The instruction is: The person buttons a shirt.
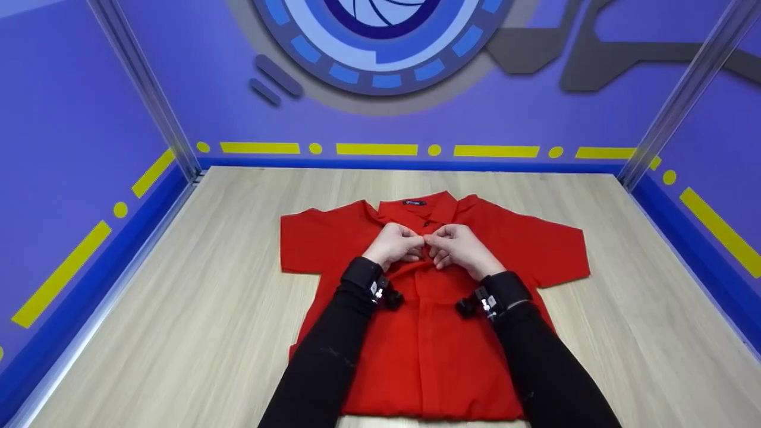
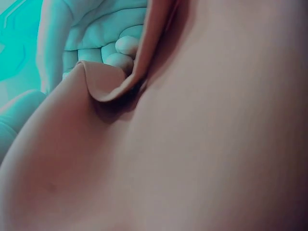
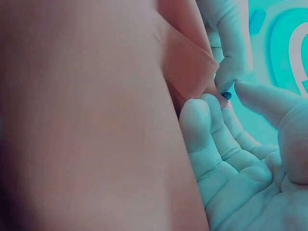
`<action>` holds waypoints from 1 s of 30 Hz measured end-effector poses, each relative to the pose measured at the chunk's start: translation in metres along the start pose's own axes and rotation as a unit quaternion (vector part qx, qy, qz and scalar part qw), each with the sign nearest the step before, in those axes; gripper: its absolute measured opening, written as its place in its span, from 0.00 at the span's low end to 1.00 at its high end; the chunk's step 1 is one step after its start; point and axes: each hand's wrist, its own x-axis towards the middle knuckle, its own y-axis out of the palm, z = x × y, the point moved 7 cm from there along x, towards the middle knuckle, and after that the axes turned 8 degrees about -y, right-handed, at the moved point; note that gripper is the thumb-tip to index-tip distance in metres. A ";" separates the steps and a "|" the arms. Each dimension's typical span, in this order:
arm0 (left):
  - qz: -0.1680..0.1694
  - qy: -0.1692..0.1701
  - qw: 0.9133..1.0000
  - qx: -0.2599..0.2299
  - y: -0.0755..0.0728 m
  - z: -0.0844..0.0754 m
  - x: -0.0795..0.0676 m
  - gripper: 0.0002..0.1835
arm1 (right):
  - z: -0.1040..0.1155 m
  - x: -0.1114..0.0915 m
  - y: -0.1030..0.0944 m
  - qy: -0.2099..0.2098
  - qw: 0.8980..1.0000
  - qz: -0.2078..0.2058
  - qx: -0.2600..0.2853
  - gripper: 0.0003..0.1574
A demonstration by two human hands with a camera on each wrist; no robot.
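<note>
A red short-sleeved shirt [image 1: 380,351] lies front up, its collar [image 1: 443,208] toward the back wall. Just below the collar, my left hand [image 1: 395,245] pinches the front placket between thumb and fingers. My right hand [image 1: 464,249] meets it there, also pinching the placket, and the two hands' fingertips touch or nearly touch. Between the fingertips in the right wrist view sits a small dark button [image 3: 226,96], beside a raised flap of cloth [image 3: 190,65]. Folded shirt cloth [image 2: 108,84] hides part of the fingers in the left wrist view.
The shirt rests on a light wood-grain table [image 1: 196,285]. Blue-purple panels [image 1: 380,128] with yellow markings stand at the back and both sides, joined by metal posts [image 1: 145,89]. The shirt's sleeves [image 1: 562,252] spread out to either side.
</note>
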 end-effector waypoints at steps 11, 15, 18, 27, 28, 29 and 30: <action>0.033 0.004 0.999 0.017 0.003 -0.002 0.000 0.07 | -0.001 0.000 -0.003 0.008 1.000 -0.010 0.001 0.20; 0.037 0.003 0.999 0.020 0.003 -0.001 0.000 0.07 | -0.001 0.000 -0.003 0.006 1.000 -0.006 0.003 0.20; 0.035 0.005 0.999 0.025 0.002 -0.001 0.000 0.07 | -0.001 0.000 -0.004 0.004 1.000 -0.006 0.001 0.19; 0.031 0.010 0.999 0.026 0.001 -0.002 0.000 0.07 | 0.001 0.000 -0.004 -0.001 1.000 -0.004 -0.009 0.15; 0.031 0.009 0.999 0.026 0.001 -0.001 0.000 0.07 | 0.001 0.000 -0.004 -0.001 1.000 -0.006 -0.009 0.14; 0.031 0.008 0.999 0.025 0.001 -0.001 0.000 0.07 | 0.000 0.000 -0.005 -0.001 1.000 -0.006 -0.009 0.14; 0.032 0.006 0.999 0.025 0.001 -0.001 0.000 0.07 | 0.000 0.000 -0.005 -0.002 1.000 -0.005 -0.011 0.14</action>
